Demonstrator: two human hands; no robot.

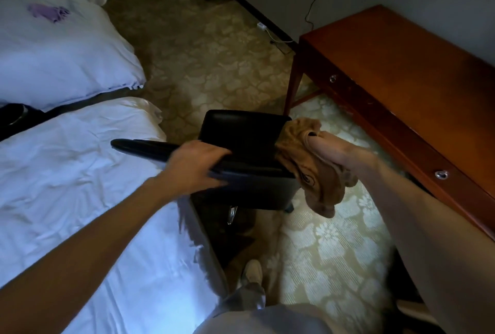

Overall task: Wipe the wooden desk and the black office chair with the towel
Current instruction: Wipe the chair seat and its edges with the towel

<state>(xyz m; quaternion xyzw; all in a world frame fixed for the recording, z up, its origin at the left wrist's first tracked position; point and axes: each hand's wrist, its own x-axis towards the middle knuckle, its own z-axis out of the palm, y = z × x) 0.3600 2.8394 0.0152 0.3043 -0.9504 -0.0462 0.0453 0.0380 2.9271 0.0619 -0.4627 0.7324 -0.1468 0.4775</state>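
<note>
Bed (80, 186) fills the left of the frame, its edge right beside the chair (241, 132) at centre, so it's tight there. Left hand (198, 162) has its fingers wrapped over the chair's top edge. Right hand (337, 151) clutches the towel (308, 162) against the chair's right corner. Open carpet (334, 240) separates it from the desk (401, 71) at right.

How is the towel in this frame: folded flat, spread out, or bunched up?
Bunched up. The brown towel is crumpled in the right hand, loose folds hanging below the grip, beside the black office chair.
</note>
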